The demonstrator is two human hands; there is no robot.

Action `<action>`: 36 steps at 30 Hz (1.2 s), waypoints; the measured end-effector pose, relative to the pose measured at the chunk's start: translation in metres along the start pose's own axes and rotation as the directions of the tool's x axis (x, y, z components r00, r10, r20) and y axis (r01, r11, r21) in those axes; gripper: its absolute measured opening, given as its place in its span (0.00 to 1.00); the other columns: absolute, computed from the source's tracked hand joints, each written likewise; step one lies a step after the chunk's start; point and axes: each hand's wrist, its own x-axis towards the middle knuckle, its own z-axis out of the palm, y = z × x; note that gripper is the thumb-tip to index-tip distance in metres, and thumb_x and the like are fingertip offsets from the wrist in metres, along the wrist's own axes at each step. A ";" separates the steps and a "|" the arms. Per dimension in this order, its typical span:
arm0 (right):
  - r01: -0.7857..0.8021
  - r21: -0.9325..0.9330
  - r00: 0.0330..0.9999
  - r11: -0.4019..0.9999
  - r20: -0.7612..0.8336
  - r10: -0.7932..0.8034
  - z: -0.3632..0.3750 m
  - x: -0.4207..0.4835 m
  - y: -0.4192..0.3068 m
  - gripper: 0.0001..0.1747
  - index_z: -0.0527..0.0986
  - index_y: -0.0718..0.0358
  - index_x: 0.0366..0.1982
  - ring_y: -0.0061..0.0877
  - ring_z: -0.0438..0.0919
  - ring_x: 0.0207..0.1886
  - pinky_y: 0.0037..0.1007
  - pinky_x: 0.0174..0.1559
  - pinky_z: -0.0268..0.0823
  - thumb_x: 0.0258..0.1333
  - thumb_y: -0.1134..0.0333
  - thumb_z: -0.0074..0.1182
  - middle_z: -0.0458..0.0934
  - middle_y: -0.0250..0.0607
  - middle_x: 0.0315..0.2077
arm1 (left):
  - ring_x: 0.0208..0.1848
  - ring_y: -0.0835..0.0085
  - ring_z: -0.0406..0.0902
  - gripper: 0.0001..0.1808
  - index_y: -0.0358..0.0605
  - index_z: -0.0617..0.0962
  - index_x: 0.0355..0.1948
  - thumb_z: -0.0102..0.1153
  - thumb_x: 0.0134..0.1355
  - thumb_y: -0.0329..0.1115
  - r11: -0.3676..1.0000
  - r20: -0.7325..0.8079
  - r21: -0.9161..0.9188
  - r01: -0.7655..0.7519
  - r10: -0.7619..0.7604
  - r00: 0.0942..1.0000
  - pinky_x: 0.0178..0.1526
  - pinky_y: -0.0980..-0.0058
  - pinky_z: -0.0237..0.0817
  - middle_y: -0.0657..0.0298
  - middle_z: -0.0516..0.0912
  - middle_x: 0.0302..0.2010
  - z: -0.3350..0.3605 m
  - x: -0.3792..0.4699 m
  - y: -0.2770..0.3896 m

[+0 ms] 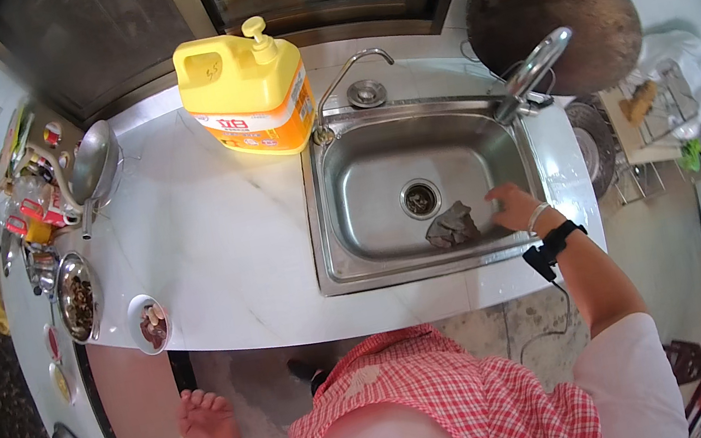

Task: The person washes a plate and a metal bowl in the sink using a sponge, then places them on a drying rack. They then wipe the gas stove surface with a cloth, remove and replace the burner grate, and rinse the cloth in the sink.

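My right hand [515, 209] reaches into the right side of the stainless steel sink [361, 178], a bracelet and a black strap at its wrist. Its fingers are apart and hold nothing that I can see. A crumpled dark grey cloth [452, 226] lies on the sink floor just left of my fingertips, below the drain [420, 198]. My left hand [208, 423] hangs in front of the counter edge with its fingers loosely bent, touching nothing. Over the sink's right rim stands a chrome faucet [532, 74]; a thin curved spout [353, 63] rises at its back left corner.
A yellow pump jug of detergent [248, 96] stands left of the sink. A sink strainer [366, 94] lies behind it. Leftward are a wok [94, 162], a bowl of meat [150, 324] and a steel dish of food [77, 299]. A round wooden board [551, 21] leans at the right.
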 end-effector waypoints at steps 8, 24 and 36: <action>0.016 -0.174 0.617 0.985 0.777 0.127 0.054 0.119 0.014 0.45 0.58 0.53 0.66 0.40 0.60 0.66 0.37 0.64 0.56 0.51 0.38 0.53 0.60 0.46 0.65 | 0.32 0.75 0.71 0.09 0.43 0.75 0.41 0.45 0.67 0.34 0.974 -0.113 0.185 -0.133 0.155 0.981 0.37 0.74 0.64 0.65 0.76 0.31 0.068 -0.050 -0.041; 0.014 0.115 0.846 0.993 0.527 -0.073 0.115 0.081 -0.048 0.37 0.75 0.72 0.43 0.41 0.77 0.44 0.34 0.48 0.68 0.52 0.41 0.53 0.79 0.57 0.41 | 0.29 0.76 0.67 0.07 0.45 0.76 0.37 0.46 0.65 0.33 0.923 -0.341 -0.106 -0.371 0.316 0.885 0.34 0.76 0.60 0.68 0.74 0.28 0.042 -0.124 -0.079; 0.017 0.331 0.898 0.944 0.409 -0.159 0.121 0.065 -0.070 0.24 0.78 0.69 0.41 0.39 0.78 0.43 0.32 0.49 0.67 0.54 0.54 0.52 0.80 0.53 0.39 | 0.30 0.77 0.67 0.06 0.45 0.76 0.37 0.47 0.65 0.32 0.960 -0.217 -0.105 -0.260 0.233 0.948 0.34 0.77 0.60 0.68 0.74 0.28 0.046 -0.120 -0.087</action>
